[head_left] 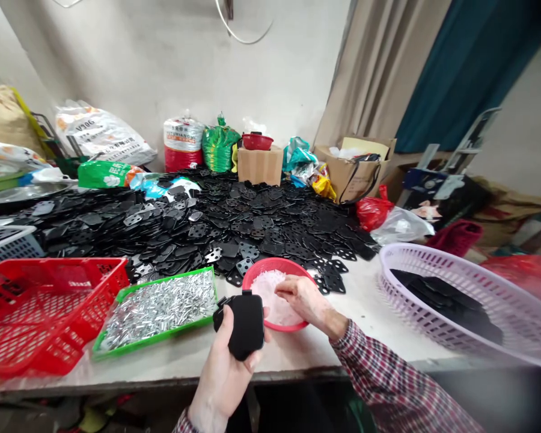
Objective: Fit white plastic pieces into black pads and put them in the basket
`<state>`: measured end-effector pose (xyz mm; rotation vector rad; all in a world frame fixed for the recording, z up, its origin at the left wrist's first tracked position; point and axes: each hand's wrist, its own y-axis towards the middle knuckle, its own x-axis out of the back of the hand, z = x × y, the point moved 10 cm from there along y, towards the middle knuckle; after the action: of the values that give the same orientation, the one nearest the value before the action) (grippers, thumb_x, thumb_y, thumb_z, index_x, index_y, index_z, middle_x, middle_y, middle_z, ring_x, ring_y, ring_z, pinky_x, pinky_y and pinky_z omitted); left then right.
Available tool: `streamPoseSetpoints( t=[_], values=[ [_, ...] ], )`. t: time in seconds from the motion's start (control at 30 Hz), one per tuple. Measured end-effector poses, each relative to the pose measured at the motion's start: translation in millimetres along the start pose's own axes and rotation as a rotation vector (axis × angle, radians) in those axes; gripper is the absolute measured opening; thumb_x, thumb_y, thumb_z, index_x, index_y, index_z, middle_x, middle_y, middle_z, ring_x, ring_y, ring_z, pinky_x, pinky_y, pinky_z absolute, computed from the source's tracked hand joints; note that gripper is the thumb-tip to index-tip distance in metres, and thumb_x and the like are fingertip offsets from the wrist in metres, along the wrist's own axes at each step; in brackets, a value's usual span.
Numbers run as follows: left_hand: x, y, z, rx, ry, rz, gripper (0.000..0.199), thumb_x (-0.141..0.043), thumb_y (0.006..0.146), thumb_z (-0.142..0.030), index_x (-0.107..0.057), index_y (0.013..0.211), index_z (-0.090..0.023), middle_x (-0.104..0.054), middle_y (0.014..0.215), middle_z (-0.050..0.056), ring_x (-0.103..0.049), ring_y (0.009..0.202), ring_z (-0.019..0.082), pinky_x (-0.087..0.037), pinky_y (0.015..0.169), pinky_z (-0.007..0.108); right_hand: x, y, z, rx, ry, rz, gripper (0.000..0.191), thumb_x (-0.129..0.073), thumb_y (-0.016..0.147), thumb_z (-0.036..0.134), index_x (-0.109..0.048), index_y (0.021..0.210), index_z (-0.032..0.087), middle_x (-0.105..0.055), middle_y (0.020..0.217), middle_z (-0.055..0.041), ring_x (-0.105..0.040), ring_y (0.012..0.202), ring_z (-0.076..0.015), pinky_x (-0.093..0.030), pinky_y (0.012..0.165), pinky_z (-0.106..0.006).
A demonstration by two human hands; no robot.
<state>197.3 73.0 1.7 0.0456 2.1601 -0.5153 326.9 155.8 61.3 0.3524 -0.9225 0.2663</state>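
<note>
My left hand is wrapped round a black rounded plate. Dark edges show behind it at its left side, and I cannot tell how many pieces are in the grip. Over the pink bowl, my right hand has its fingertips pinched together. Whatever they hold, if anything, is too small to make out. Small white translucent pieces fill the bowl. Left of the bowl, a green-rimmed tray holds many short silvery metal pins.
A wide heap of black plates covers the back of the table. A red basket stands at the left. At the right, a lilac basket contains black plates. Cardboard boxes and filled sacks line the wall.
</note>
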Motion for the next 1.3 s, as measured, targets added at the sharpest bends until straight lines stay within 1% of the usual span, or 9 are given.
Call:
streamPoseSetpoints(
  t=[0.1,0.2,0.37,0.53,0.7,0.83,0.9,1.13,1.3],
  values=[
    [-1.7,1,4,0.010,0.014,0.016,0.045,-0.064,0.085,-0.047,-0.064,0.117,-0.016,-0.070,0.107,0.015,-0.066,0.073,0.018,-0.039,0.043,0.020,11,-6,18,0.014,0.454,-0.071,0.022,-0.053,0.088,0.021,-0.073,0.095,0.017,-0.073,0.093,-0.0056,-0.066,0.077,-0.0162,-0.053,0.070,-0.027],
    [-1.4,0,6,-0.002,0.060,0.004,0.046,-0.066,0.084,-0.047,-0.064,0.118,-0.016,-0.070,0.110,0.015,-0.068,0.075,0.020,-0.044,0.048,0.022,17,-12,36,0.027,0.740,-0.111,0.015,-0.064,0.084,0.027,-0.074,0.088,0.018,-0.073,0.086,-0.0035,-0.067,0.078,-0.0172,-0.055,0.072,-0.027],
    [2.4,-3,6,-0.013,0.085,-0.038,0.042,-0.069,0.082,-0.042,-0.066,0.115,-0.017,-0.072,0.104,0.013,-0.068,0.077,0.020,-0.051,0.057,0.025,22,-18,46,0.033,0.711,-0.180,0.011,-0.066,0.083,0.027,-0.075,0.086,0.021,-0.074,0.084,-0.0022,-0.068,0.080,-0.0176,-0.054,0.074,-0.026],
    [-6.2,-5,11,0.070,-0.027,0.059,0.040,-0.065,0.086,-0.039,-0.064,0.117,-0.013,-0.072,0.101,0.014,-0.067,0.074,0.019,-0.053,0.062,0.026,27,-23,50,0.054,0.704,-0.226,0.015,-0.067,0.083,0.027,-0.075,0.095,0.022,-0.073,0.085,-0.0019,-0.067,0.082,-0.0179,-0.054,0.076,-0.027],
    [-16.6,-7,19,0.162,-0.111,0.160,0.037,-0.059,0.089,-0.042,-0.064,0.112,-0.013,-0.071,0.094,0.015,-0.063,0.067,0.018,-0.042,0.042,0.018,34,-26,58,0.045,0.686,-0.270,0.016,-0.065,0.081,0.020,-0.074,0.095,0.019,-0.071,0.078,-0.0018,-0.065,0.074,-0.0164,-0.053,0.070,-0.026],
    [-7.9,-6,19,0.118,-0.111,0.083,0.031,-0.063,0.088,-0.035,-0.065,0.111,-0.015,-0.072,0.096,0.012,-0.066,0.076,0.019,-0.054,0.066,0.029,40,-33,63,0.069,0.502,-0.303,0.022,-0.059,0.084,0.015,-0.072,0.101,0.021,-0.069,0.073,0.0002,-0.062,0.066,-0.0138,-0.052,0.066,-0.024],
    [-6.8,-6,18,0.088,-0.065,0.078,0.030,-0.063,0.088,-0.036,-0.066,0.109,-0.016,-0.072,0.095,0.010,-0.065,0.074,0.018,-0.054,0.068,0.029,39,-36,65,0.077,0.436,-0.299,0.026,-0.056,0.086,0.015,-0.070,0.106,0.023,-0.069,0.075,0.0003,-0.062,0.066,-0.0134,-0.052,0.064,-0.023],
    [-6.7,-7,18,0.088,0.080,0.086,0.031,-0.063,0.087,-0.039,-0.068,0.106,-0.015,-0.072,0.092,0.010,-0.064,0.072,0.016,-0.049,0.062,0.024,30,-34,60,0.011,0.581,-0.202,0.034,-0.056,0.086,0.018,-0.066,0.117,0.023,-0.069,0.078,-0.0003,-0.061,0.065,-0.0126,-0.051,0.058,-0.022],
    [-21.5,-12,33,0.213,0.037,0.263,0.044,-0.052,0.089,-0.053,-0.068,0.104,-0.015,-0.071,0.088,0.012,-0.062,0.057,0.014,-0.027,0.037,0.016,10,-26,59,-0.024,0.960,0.254,0.034,-0.072,0.076,0.023,-0.071,0.109,0.016,-0.069,0.082,-0.0012,-0.062,0.072,-0.0125,-0.051,0.072,-0.026]
  ],
)
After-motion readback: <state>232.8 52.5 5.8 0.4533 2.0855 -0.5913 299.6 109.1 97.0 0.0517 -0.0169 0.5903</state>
